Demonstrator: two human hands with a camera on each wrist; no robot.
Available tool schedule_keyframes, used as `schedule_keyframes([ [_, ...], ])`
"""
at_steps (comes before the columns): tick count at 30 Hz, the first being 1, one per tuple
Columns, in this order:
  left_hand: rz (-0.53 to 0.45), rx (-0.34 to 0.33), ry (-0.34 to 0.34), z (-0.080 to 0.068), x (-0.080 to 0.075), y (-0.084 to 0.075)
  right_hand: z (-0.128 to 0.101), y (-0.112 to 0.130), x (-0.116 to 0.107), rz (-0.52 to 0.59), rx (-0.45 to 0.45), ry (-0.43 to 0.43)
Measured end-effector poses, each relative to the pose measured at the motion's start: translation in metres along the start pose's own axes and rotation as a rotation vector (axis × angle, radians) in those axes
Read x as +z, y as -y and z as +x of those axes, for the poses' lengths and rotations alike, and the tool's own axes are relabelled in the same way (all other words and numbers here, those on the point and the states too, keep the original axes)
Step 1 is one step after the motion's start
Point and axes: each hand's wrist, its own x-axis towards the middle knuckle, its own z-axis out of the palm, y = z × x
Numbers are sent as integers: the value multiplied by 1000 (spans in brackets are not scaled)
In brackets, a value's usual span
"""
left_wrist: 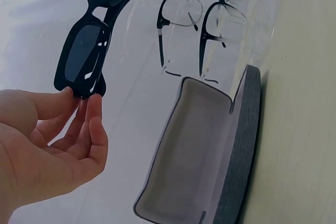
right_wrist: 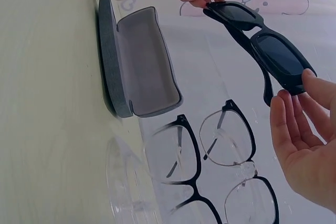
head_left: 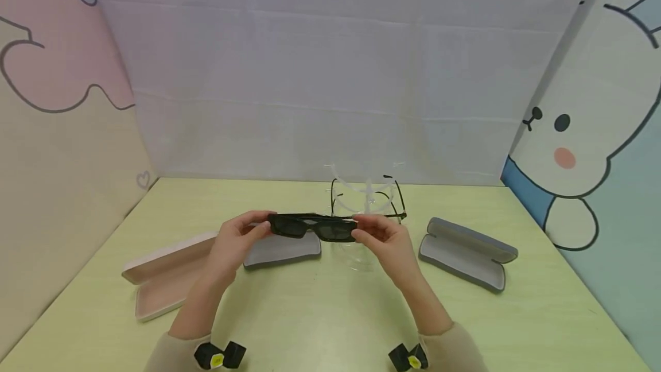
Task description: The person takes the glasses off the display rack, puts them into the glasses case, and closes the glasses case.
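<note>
Both hands hold 1 pair of black sunglasses (head_left: 312, 226) in the air above the yellow-green table (head_left: 320, 314), in front of the person. The left hand (head_left: 238, 241) pinches the left end of the frame between thumb and fingertips (left_wrist: 94, 109), its other fingers loosely curled; the right hand (head_left: 383, 239) pinches the right end the same way, only its fingertips (right_wrist: 303, 85) on the rim.

Largest risk, as a judgement: the sunglasses hang from 2 light fingertip pinches, so a slip at either end could swing or drop them onto the open grey case (head_left: 283, 248) just below, or onto the table. Next, the clear display stand (head_left: 368, 202) stands just behind the right hand with 2 more spectacles (right_wrist: 227, 134) on it; a careless backward move could knock it or dislodge a pair. Smaller still, fingertips near the dark lenses could smear them. A second grey case (head_left: 467, 252) and a pink case (head_left: 167, 274) lie open, well apart on either side.
</note>
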Motion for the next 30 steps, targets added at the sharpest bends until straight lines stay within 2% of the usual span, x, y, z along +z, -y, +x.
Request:
schedule_keyframes([
  [6, 15, 7, -45, -7, -13, 10, -2, -3, 18, 22, 37, 0],
  [12, 76, -34, -75, -15, -26, 18, -4, -8, 32, 18, 85, 30],
  [18, 104, -18, -93, -24, -39, 25, -6, -11, 46, -16, 88, 60],
  [25, 129, -43, -108, -36, -54, 36, -9, -15, 65, 2, 99, 103],
  [30, 189, -60, -118, -46, -64, 42, -7, -20, 75, -26, 101, 115],
])
